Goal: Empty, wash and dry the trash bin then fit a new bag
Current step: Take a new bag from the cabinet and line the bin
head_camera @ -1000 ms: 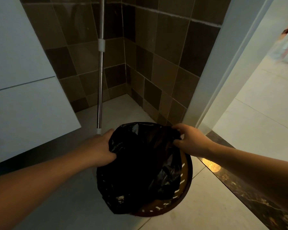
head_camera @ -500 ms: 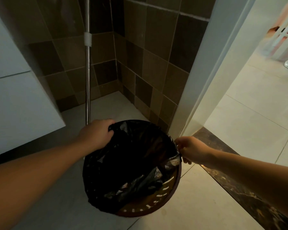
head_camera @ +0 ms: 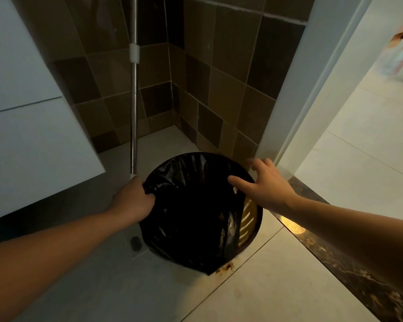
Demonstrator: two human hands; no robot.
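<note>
Having released the black bag (head_camera: pixel 191 212), right hand (head_camera: pixel 269 187) now spread open; left hand (head_camera: pixel 132 201) still gripping it.

I look for words or numbers, but I cannot read any on anything here.

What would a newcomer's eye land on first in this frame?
The black bag stretched over the bin at centre floor, the left hand gripping its edge, the right hand spread open above its right rim. Behind stands a metal pole against brown tiles.
</note>
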